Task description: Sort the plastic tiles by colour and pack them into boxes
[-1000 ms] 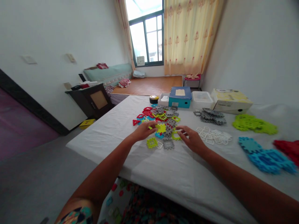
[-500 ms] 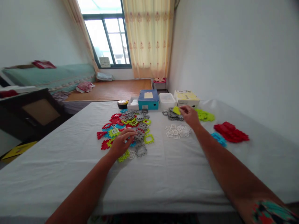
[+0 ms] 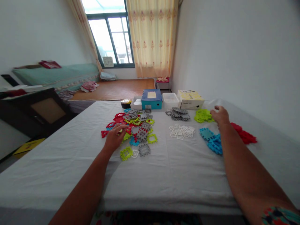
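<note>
My left hand (image 3: pixel 115 137) rests on the near-left edge of a mixed heap of red, grey, blue and green puzzle tiles (image 3: pixel 133 125), fingers curled loosely onto a tile. My right hand (image 3: pixel 219 115) reaches far right, at the edge of the sorted pile of lime green tiles (image 3: pixel 202 115); its fingers look bent and I see nothing in them. Other sorted piles lie nearby: grey tiles (image 3: pixel 178 114), small white frames (image 3: pixel 182 131), blue tiles (image 3: pixel 211 139) and red tiles (image 3: pixel 243 134).
All lies on a table under a white cloth (image 3: pixel 164 175). Along its far edge stand a blue box (image 3: pixel 152 99), a clear tub (image 3: pixel 170 99), a yellow-white carton (image 3: pixel 190 99) and a dark tape roll (image 3: pixel 126 103). A dark cabinet (image 3: pixel 35 109) stands left.
My right hand has swung from the mixed heap across to the green pile with a lime tile, which it no longer shows. My left hand stayed on the heap. The view turned right.
</note>
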A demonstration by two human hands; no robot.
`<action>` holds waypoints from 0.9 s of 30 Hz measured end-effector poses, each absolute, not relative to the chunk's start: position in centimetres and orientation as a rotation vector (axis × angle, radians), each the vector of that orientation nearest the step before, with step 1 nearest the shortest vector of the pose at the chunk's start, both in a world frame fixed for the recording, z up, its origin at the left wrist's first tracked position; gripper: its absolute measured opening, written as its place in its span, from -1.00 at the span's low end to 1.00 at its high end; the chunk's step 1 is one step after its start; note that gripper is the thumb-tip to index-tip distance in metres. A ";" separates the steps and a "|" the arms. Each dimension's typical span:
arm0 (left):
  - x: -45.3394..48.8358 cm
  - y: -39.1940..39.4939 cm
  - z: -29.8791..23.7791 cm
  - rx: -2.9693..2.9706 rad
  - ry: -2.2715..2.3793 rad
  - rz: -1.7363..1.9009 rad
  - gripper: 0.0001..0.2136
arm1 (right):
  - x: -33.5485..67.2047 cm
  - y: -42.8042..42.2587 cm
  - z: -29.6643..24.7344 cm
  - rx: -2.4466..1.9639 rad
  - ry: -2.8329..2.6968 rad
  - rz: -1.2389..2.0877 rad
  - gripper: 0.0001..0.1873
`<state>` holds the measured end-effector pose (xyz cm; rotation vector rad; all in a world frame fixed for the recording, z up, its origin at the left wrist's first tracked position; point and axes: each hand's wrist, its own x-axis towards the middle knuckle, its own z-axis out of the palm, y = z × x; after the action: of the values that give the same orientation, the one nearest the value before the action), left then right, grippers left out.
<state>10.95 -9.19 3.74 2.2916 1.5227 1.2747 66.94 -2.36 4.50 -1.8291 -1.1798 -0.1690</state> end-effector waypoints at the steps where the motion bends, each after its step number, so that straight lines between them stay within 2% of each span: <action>1: 10.6 -9.1 3.8 2.262 1.552 1.288 -0.76 | 65.7 -2.5 5.4 -1.820 -1.201 -0.166 -0.64; 6: 9.5 -9.1 3.9 2.264 1.674 1.225 -0.73 | 54.7 -4.5 6.7 -1.509 -1.629 0.074 -0.65; 11: 9.0 -9.6 3.4 2.393 1.631 0.831 -0.75 | 43.9 -8.6 2.3 -1.126 -2.221 0.220 -0.69; 15: 9.0 -9.9 2.8 2.506 1.612 0.652 -0.65 | 41.7 -10.2 -0.1 -0.971 -2.382 0.228 -0.70; 21: 9.4 -10.2 3.3 2.412 1.861 0.715 -0.82 | 42.6 -9.6 -0.5 -0.983 -2.290 0.347 -0.71; 24: 9.5 -10.2 3.9 2.304 1.964 0.925 -0.79 | 42.6 -9.6 -0.5 -1.003 -2.244 0.375 -0.70; 27: 9.9 -10.2 4.1 2.108 1.774 1.182 -0.75 | 42.0 -10.1 0.2 -1.027 -2.184 0.399 -0.72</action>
<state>9.87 -10.17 4.11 2.1081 1.7745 1.1817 42.00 -10.15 0.25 -1.0270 -2.1837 0.3989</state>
